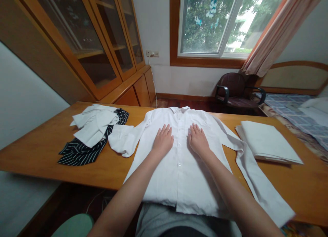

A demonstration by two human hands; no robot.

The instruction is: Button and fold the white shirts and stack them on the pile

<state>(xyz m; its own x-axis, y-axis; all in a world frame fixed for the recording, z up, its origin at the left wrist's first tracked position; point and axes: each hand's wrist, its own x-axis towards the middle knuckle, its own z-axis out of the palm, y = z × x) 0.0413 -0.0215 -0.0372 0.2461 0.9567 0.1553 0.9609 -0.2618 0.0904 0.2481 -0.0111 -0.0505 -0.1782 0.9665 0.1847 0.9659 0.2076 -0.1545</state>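
Atop the white shirt, the left hand and right hand lie flat, unclenched, palms seemingly touching it.

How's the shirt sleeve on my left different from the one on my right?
The left sleeve looks short and bunched; the right sleeve lies long. The left sleeve ends near the striped cloth; the right sleeve reaches the near edge of the table. Both are white.

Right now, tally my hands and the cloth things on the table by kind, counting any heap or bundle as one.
Hands, left hand and right hand: 2
Spread white shirt: 1
Loose heap, white and striped black: 1
Folded white bundle: 1
Total: 5
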